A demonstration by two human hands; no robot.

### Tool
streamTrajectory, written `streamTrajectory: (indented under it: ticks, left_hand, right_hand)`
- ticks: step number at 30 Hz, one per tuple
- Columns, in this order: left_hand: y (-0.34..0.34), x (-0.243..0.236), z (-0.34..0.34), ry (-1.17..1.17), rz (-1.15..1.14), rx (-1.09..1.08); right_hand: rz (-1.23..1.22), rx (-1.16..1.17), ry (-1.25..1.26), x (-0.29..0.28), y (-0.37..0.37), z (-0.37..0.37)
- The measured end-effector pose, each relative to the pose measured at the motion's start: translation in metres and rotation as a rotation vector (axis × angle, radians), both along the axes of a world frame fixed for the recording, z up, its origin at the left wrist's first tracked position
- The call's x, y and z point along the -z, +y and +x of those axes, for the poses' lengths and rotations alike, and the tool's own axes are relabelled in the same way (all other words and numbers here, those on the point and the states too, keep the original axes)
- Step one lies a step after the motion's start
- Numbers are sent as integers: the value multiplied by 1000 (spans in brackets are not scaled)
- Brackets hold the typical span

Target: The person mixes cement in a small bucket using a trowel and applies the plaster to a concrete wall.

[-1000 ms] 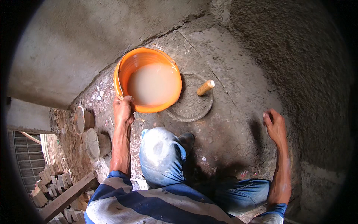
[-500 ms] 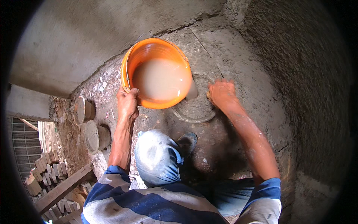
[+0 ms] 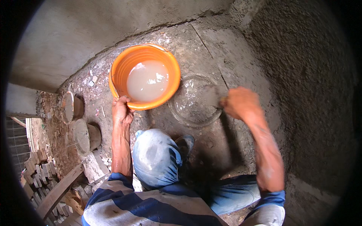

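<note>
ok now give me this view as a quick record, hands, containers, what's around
left hand: grips the near left rim of the orange bucket
left hand point: left hand, orange bucket
bucket contents: cloudy, pale liquid
right hand: right hand closed around the handle of a tool, blurred, over the pan
pan: round grey pan, right of the bucket, contents wet and shiny
left side: two grey buckets on the ground
lower left: wooden beam, stacked blocks
right side: rough grey wall

2 grey buckets [image 3: 90, 136] sit close together; nearby, a brown beam [image 3: 60, 192] slants across piled blocks [image 3: 40, 171]
</note>
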State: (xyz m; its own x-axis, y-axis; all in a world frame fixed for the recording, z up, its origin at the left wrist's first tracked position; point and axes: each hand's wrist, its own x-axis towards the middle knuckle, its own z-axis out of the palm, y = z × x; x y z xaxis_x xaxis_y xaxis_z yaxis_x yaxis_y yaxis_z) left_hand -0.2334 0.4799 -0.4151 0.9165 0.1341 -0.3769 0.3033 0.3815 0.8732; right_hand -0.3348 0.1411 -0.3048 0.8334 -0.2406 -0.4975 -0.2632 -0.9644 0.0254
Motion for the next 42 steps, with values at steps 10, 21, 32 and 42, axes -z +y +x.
streamTrajectory:
  ticks: [10,21,32,42]
  left_hand:
    - [68,115,23,109,-211,-123]
    - [81,164,12,110,-276,-251]
    - [63,140,-25,373,-364,-122]
    - [-61,148,-24,207,-179,846]
  right_hand:
    - [56,-295,-181,59,28,-48]
    - [-127,-156,71,73,-18,13]
    - [-158,-187,72,134,17,25]
    - [517,335,185,150,-4,-28]
